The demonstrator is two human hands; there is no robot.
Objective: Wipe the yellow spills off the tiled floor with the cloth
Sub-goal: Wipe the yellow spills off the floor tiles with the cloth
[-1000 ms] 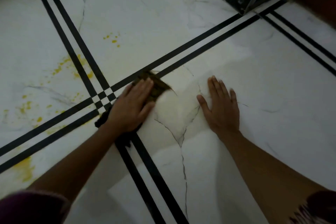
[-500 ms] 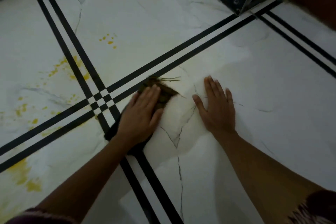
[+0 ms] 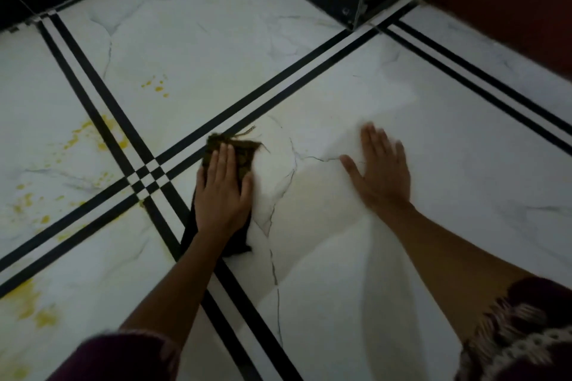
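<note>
- The left hand (image 3: 223, 192) lies flat with fingers together, palm pressing the dark cloth (image 3: 230, 161) onto the tiled floor (image 3: 325, 257); over the last second it has slid the cloth a short way to its right, off the crossing of black stripes (image 3: 148, 175) and onto the white tile between the two hands.
- The right hand (image 3: 382, 172) rests open on the floor, fingers spread, holding nothing; it has shifted slightly and looks blurred, and it seems to serve as a brace.
- The cloth's frayed far edge pokes out beyond the left fingertips; its near end trails under the wrist.
- The tile under and between the hands shows only a faint yellowish film, so this patch looks nearly done.
- The yellow spills (image 3: 102, 136) remain well to the left of the left hand: splashes beside the stripes, a few drops (image 3: 158, 86) farther ahead, and a larger smear (image 3: 34, 306) near the left forearm.
- Judged from this, the stroke is moving away from the bulk of the mess; most of the wiping is still ahead and calls for a sweep back to the left.
</note>
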